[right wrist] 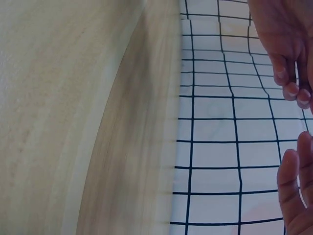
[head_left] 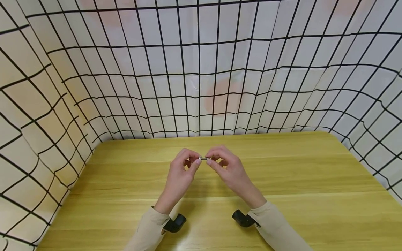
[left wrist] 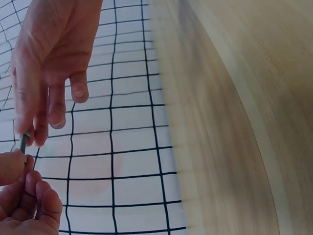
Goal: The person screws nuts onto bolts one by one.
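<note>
A small, thin metal rod (head_left: pixel 203 158) with slightly thicker ends, perhaps a bolt, spans the short gap between my two hands above the table. The left hand (head_left: pixel 180 170) pinches one end between thumb and index finger. At the opposite end, the right hand (head_left: pixel 230 170) does the same. In the left wrist view the metal rod (left wrist: pixel 23 143) shows as a dark shiny sliver at the left edge; the fingertips cover its ends. Both hands appear in the right wrist view along the right edge, where the rod itself is out of sight.
A wooden table (head_left: pixel 132 181) lies beneath the hands. White sheeting behind a black grid (head_left: pixel 198 87) rises at the back and both sides. Black wrist-worn devices (head_left: pixel 176 223) stick out below the beige sleeves (head_left: pixel 147 226).
</note>
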Demonstrator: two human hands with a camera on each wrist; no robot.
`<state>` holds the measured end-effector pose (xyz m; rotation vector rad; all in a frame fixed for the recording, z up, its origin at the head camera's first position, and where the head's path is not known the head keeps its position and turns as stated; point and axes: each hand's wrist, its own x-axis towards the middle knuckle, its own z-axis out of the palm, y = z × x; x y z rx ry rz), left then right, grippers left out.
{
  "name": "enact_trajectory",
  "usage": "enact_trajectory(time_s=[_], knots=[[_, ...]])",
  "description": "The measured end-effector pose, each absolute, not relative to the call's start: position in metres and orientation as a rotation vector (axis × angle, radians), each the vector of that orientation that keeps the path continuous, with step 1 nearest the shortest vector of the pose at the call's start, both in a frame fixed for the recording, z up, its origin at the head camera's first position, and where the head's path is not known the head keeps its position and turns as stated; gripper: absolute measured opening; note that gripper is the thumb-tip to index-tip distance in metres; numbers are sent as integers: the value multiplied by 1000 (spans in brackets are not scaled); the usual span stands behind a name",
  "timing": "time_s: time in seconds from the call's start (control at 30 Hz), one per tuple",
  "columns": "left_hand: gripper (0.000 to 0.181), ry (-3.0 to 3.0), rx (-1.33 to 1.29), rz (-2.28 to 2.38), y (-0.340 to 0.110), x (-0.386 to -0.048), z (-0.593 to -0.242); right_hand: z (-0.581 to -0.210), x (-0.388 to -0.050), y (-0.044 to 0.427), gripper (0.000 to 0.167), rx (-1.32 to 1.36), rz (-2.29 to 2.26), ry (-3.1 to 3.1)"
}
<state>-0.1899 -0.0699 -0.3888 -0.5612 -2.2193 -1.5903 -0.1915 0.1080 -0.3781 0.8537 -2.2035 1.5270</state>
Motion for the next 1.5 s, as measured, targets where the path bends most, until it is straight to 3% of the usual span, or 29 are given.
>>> enact_trajectory(time_s=[0.23,0.33,0.47,0.6,0.77,0.93,1.5], knots=[[5,-2188,-597,-1617,-65,-189,-392,-399,-203,113,11,805,1652,-2242],[5,-2184,-588,-1613,-63,-187,-389,-401,-203,114,20,800,1670,-2263],[5,-2195,-572,-1601,-62,-178,-372,-398,-202,116,34,833,1681,-2266],[6,-2199,-561,-1597,-63,-168,-358,-395,-202,117,31,859,1648,-2242],[6,-2196,-550,-1601,-65,-178,-372,-395,-202,116,35,863,1522,-2210],[6,-2177,-559,-1599,-68,-189,-387,-395,-203,115,29,884,1469,-2173],[5,-2174,-629,-1612,-67,-188,-389,-395,-204,116,7,856,1557,-2249]])
